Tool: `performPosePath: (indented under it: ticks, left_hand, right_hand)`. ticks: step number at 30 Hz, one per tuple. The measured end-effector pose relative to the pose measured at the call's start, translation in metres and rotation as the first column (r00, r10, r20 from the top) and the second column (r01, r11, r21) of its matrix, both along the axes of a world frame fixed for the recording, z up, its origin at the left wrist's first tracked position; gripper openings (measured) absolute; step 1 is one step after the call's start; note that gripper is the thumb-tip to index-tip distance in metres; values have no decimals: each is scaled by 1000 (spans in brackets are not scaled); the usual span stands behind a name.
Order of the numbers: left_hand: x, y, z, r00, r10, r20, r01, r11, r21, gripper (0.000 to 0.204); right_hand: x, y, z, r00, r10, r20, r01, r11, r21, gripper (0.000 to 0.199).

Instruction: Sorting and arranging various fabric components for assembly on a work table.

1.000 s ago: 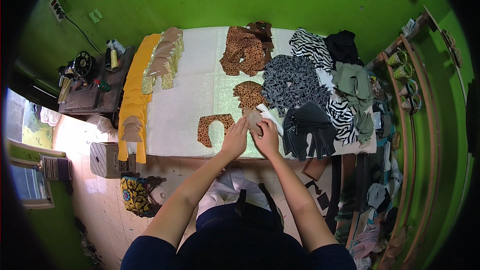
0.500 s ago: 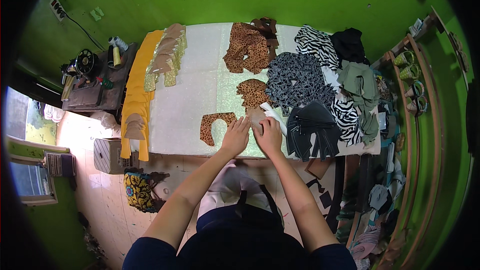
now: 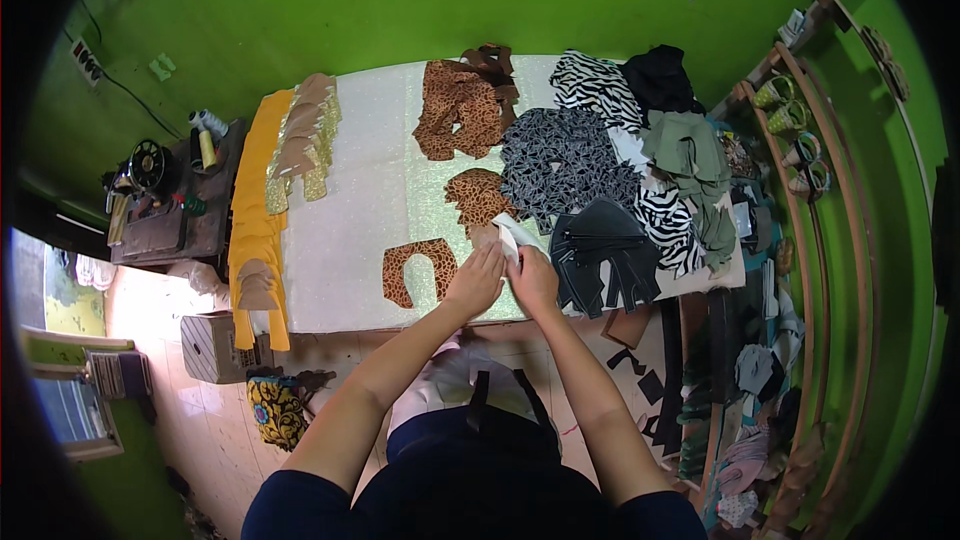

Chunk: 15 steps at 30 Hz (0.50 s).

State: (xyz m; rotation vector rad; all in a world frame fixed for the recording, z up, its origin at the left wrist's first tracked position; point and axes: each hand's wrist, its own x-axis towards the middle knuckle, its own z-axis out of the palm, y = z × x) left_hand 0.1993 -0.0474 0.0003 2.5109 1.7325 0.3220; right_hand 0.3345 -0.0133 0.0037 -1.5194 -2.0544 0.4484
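Observation:
A curved leopard-print piece (image 3: 398, 280) lies by itself near the table's front edge, just left of my left hand (image 3: 477, 282). That hand rests flat, its fingers stretched forward and close to a small tan piece (image 3: 484, 237). My right hand (image 3: 534, 278) is closed, its thumb side at the near end of a white sheet-like piece (image 3: 512, 234). The sheet is lifted and bent between the two hands. Beyond the fingers sits a small leopard-print stack (image 3: 478, 195). Directly right of my right hand are black curved pieces (image 3: 603, 245) in a fanned stack.
Dark patterned pieces (image 3: 570, 165), zebra-print pieces (image 3: 595, 90) and olive cloth (image 3: 688, 155) crowd the table's right side. A larger leopard-print pile (image 3: 458, 110) lies at the back. Yellow pieces (image 3: 260, 220) line the left edge, beside a sewing machine (image 3: 150, 168). A wooden rack (image 3: 815, 270) stands right.
The view has shifted slightly. My right hand has moved from the tan piece onto the white sheet, which is now raised and bent. My left hand stays beside it.

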Motion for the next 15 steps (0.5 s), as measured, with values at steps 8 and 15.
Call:
performPosePath:
  ticks: [8, 15]
  left_hand:
    - [-6, 2, -4, 999, -36, 30, 40, 990, -138, 41]
    - [-7, 4, 6, 993, -50, -107, 34, 989, -143, 48]
  right_hand:
    - [-8, 0, 3, 991, -80, 107, 74, 996, 57, 28]
    - [-19, 23, 13, 943, -45, 330, 75, 994, -78, 22]
